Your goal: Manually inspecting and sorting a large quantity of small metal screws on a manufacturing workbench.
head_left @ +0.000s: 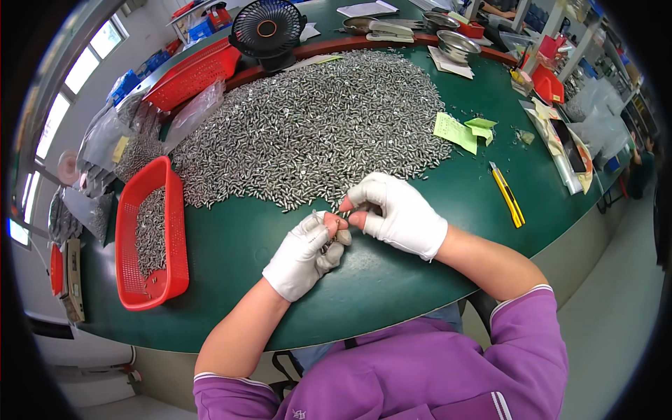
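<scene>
A wide heap of small, shiny, rod-shaped metal parts [308, 126] covers the middle of the green table. At its near edge my two hands, in white gloves with bare thumb and forefinger tips, come close together. My left hand [306, 253] is curled, palm turned inward, around a few small metal parts. My right hand [399, 215] reaches in from the right, with its thumb and forefinger bent toward each other beside the left fingertips. Whatever sits between those right fingertips is too small to make out.
A red basket [178, 238] partly filled with similar parts stands at left. Behind the heap are a black fan [267, 31] and another red basket [196, 73]. To the right lie green paper slips [455, 131], a yellow cutter [507, 196] and a phone [568, 145].
</scene>
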`<state>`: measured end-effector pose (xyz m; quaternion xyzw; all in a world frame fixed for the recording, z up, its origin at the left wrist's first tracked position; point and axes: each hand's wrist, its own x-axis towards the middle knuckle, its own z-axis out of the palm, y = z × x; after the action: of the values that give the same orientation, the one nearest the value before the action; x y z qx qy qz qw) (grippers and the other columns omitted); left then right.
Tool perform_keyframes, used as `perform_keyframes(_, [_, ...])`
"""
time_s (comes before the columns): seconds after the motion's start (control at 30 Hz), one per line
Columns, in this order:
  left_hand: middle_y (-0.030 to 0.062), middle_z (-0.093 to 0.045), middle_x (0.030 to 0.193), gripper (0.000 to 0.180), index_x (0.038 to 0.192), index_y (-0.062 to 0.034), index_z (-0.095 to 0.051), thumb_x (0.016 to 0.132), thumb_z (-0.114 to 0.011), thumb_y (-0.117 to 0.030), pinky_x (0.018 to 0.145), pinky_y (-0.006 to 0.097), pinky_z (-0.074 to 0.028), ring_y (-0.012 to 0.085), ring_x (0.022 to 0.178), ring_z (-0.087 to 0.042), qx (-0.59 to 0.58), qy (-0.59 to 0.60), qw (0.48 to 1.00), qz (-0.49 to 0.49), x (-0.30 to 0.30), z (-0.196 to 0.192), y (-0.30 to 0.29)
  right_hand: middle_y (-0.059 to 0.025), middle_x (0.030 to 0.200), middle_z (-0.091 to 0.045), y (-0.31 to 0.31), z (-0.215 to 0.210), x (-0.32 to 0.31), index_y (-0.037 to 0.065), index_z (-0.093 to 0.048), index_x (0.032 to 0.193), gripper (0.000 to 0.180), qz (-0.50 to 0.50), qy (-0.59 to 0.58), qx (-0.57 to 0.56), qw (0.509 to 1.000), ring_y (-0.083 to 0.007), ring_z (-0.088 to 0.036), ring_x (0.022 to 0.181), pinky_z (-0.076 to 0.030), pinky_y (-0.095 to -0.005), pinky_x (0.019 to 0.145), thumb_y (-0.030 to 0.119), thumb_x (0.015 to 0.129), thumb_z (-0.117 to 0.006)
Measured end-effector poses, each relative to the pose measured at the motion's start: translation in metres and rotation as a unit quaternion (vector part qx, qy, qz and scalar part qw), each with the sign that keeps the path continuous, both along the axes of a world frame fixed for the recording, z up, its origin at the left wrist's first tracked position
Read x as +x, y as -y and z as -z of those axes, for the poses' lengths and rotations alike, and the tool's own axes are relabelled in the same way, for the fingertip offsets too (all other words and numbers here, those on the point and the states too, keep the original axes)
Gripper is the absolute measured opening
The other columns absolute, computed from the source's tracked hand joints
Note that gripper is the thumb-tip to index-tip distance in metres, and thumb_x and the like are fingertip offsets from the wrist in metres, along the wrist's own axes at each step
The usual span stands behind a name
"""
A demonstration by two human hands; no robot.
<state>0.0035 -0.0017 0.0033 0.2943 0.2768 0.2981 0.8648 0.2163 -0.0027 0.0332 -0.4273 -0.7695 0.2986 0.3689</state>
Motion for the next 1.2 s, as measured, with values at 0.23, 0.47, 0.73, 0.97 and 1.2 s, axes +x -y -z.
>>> perform_keyframes(0.23, [0.0041, -0.06, 0.089, 0.027, 0.101, -0.0095, -0.059, 0.096, -0.057, -0.036, 0.052, 0.022, -0.032, 0.0089, 0.056, -0.039, 0.025, -0.032, 0.999, -0.035, 0.005, -0.008, 0.004, -0.0054, 0.085, -0.061, -0.014, 0.011, 0.018, 0.015, -0.068, 0.085, 0.009, 0.063, 0.176, 0.153, 0.97, -0.0266, -0.061, 0.083, -0.05, -0.0405, 0.073, 0.019, 0.077, -0.069])
perform_keyframes(0.47, [0.0037, -0.06, 0.09, 0.024, 0.107, -0.0104, -0.06, 0.095, -0.06, -0.032, 0.053, 0.021, -0.032, 0.0075, 0.058, -0.04, 0.029, -0.024, 0.999, -0.039, 0.0, -0.001, 0.003, -0.0061, 0.087, -0.061, -0.014, 0.014, 0.01, 0.014, -0.068, 0.085, 0.011, 0.021, 0.298, 0.125, 0.946, -0.0267, -0.061, 0.084, -0.051, -0.0408, 0.073, 0.022, 0.078, -0.069])
perform_keyframes(0.73, [0.0015, -0.062, 0.089, 0.017, 0.107, -0.0114, -0.059, 0.091, -0.066, -0.012, 0.055, 0.016, -0.036, 0.0039, 0.063, -0.047, 0.017, -0.054, 0.998, -0.034, 0.007, -0.009, 0.009, -0.009, 0.091, -0.059, 0.003, 0.002, -0.001, 0.003, -0.065, 0.093, 0.015, -0.063, -0.059, -0.099, 0.991, -0.0195, -0.061, 0.086, -0.05, -0.0306, 0.078, 0.015, 0.084, -0.07])
perform_keyframes(0.97, [0.0, -0.061, 0.086, 0.014, 0.103, -0.0119, -0.059, 0.094, -0.064, -0.022, 0.054, 0.018, -0.036, 0.005, 0.063, -0.046, 0.036, -0.025, 0.999, -0.022, 0.004, -0.006, 0.006, -0.008, 0.091, -0.058, -0.003, 0.007, 0.003, 0.003, -0.063, 0.096, 0.017, -0.007, -0.035, -0.056, 0.998, -0.0194, -0.059, 0.087, -0.047, -0.0317, 0.08, 0.019, 0.09, -0.064])
perform_keyframes(1.2, [-0.0003, -0.059, 0.086, 0.026, 0.098, -0.0123, -0.058, 0.093, -0.062, -0.038, 0.053, 0.023, -0.032, 0.0078, 0.056, -0.039, 0.042, -0.061, 0.997, -0.022, 0.006, -0.009, 0.005, -0.0069, 0.086, -0.063, -0.014, 0.009, 0.023, 0.011, -0.069, 0.089, 0.014, 0.08, 0.14, 0.115, 0.98, -0.0296, -0.062, 0.085, -0.05, -0.0411, 0.075, 0.024, 0.084, -0.065])
